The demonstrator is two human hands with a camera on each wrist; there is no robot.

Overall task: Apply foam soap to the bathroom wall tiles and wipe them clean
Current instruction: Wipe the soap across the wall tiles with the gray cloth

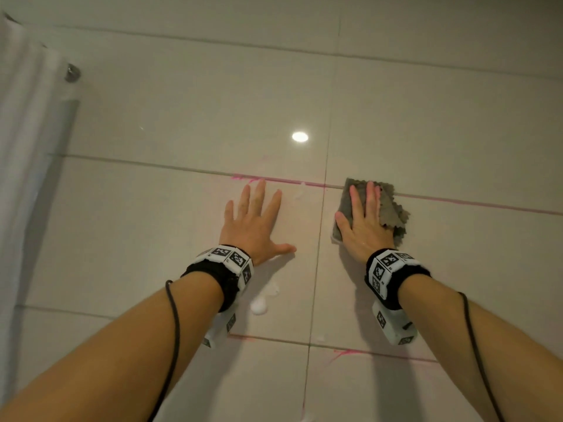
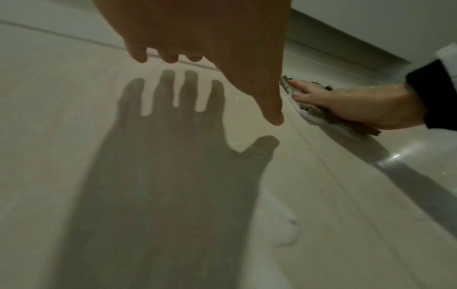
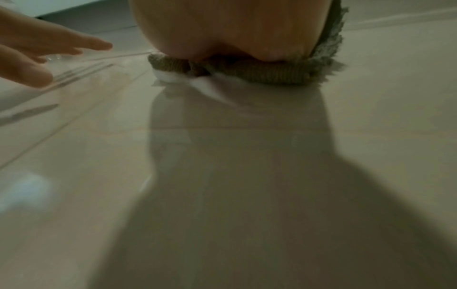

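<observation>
Glossy beige wall tiles (image 1: 170, 214) fill the head view, with pink marks along the grout lines (image 1: 283, 180). My right hand (image 1: 362, 220) presses a folded grey cloth (image 1: 393, 208) flat against the wall, fingers straight. White foam (image 3: 170, 78) squeezes out under the cloth's (image 3: 267, 74) lower edge. My left hand (image 1: 256, 217) lies flat on the tile left of the vertical grout line, fingers spread and holding nothing. Blobs of foam (image 1: 259, 306) cling to the tile below my left wrist. From the left wrist view, the right hand (image 2: 346, 105) and cloth (image 2: 319, 115) show at the right.
A white shower curtain (image 1: 21, 141) hangs at the far left, with a metal rod mount (image 1: 72, 73) beside it. More pink streaks (image 1: 344, 352) mark the lower grout line. A ceiling light reflects off the tile (image 1: 300, 137) above my hands.
</observation>
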